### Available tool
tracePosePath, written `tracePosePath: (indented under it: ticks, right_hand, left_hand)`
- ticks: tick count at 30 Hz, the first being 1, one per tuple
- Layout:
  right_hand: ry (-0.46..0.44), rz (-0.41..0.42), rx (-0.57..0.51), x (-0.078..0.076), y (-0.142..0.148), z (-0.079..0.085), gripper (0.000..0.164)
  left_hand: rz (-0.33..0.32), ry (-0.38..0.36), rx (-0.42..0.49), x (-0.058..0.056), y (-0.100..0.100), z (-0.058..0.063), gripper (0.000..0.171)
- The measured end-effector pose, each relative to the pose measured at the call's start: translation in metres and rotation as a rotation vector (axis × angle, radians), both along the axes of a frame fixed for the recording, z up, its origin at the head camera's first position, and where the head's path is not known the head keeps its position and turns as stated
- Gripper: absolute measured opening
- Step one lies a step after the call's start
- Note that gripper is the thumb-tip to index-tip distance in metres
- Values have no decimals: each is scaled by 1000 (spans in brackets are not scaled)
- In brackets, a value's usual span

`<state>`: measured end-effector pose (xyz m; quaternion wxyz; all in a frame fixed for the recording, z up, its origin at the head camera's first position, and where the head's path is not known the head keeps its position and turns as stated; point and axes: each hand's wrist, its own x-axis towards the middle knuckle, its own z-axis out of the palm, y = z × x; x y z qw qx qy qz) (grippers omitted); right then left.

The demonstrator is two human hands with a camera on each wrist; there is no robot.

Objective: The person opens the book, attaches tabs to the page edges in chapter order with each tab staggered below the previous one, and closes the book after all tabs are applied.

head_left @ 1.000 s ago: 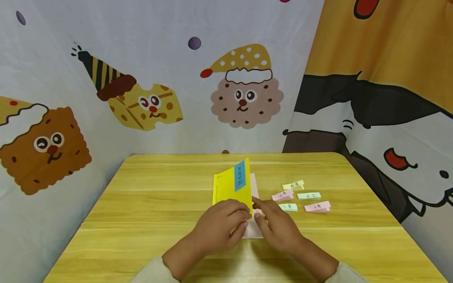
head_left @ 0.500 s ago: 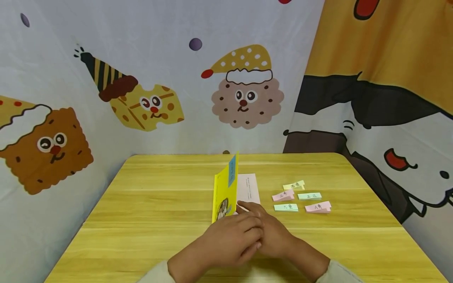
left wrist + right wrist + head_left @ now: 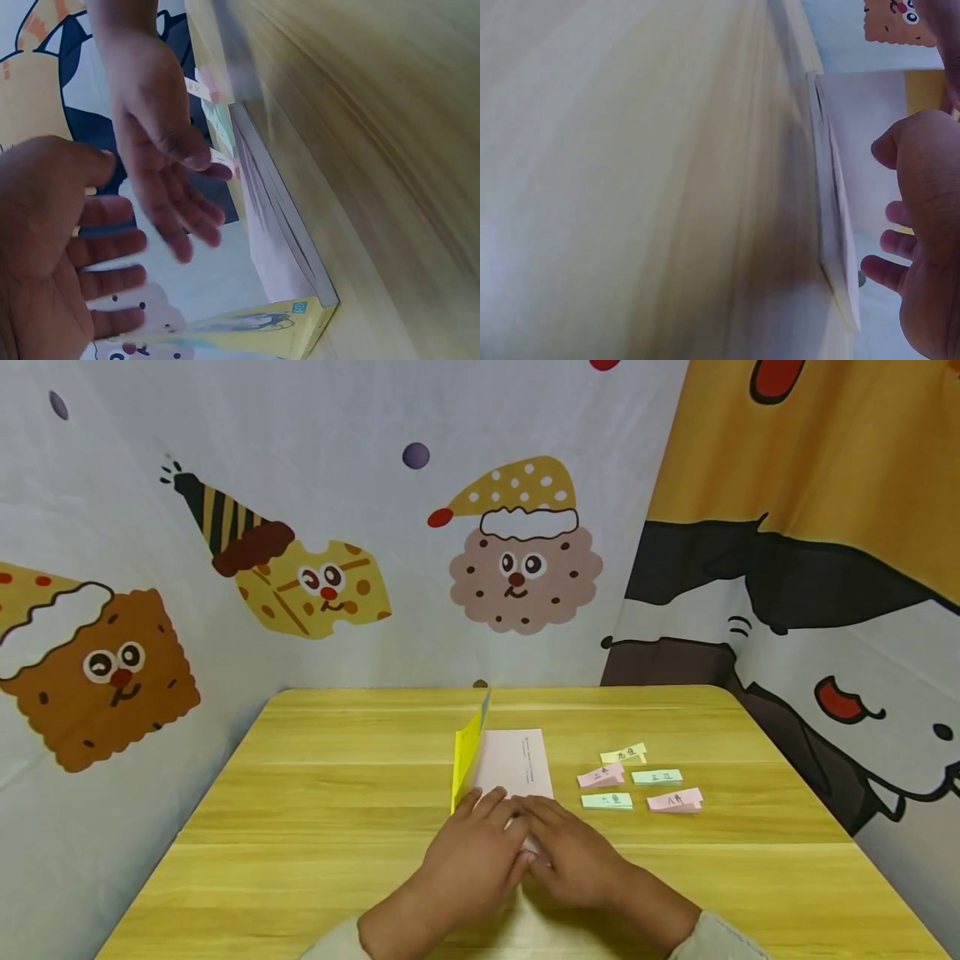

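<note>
Centrally, a yellow book (image 3: 512, 758) lay on the table (image 3: 315, 810), cover (image 3: 468, 753) raised, left hand (image 3: 474, 853) and right hand (image 3: 576, 852) over it, fingers (image 3: 111, 247) loosely extended, five paper slips (image 3: 657, 777) nearby.

I have a broad lane over the wooden table (image 3: 300, 810) left of the book (image 3: 517, 758), but its raised yellow cover (image 3: 468, 750) bars a low sideways crossing. The left hand (image 3: 474, 853) and right hand (image 3: 576, 853) crowd the book's near end. Between the book and five folded paper slips (image 3: 654, 777) I could thread a narrow strip; the printed curtain (image 3: 420, 652) walls the back.
</note>
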<state>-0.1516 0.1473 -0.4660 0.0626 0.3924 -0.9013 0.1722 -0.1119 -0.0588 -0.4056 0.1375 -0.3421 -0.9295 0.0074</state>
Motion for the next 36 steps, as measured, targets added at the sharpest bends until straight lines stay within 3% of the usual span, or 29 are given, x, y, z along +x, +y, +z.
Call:
tracePosePath:
  ticks: [7,11,20,28,36]
  right_hand:
    - [-49,-92,63,-2,3,-7,63]
    - [-61,-102,85,-2,6,-11,61]
    - [-107,-111,118,-3,9,-13,57]
    - [-86,-102,133,-4,12,-13,57]
    - [-86,-107,130,-5,17,-14,57]
  left_hand:
    - [139,-6,-28,0,-5,-6,34]
    - [180,-10,-28,-1,-8,-11,31]
    - [309,-95,-51,-4,-15,-22,33]
    - [325,-192,8,-8,-23,-35,32]
    - [318,-310,84,-14,-24,-37,35]
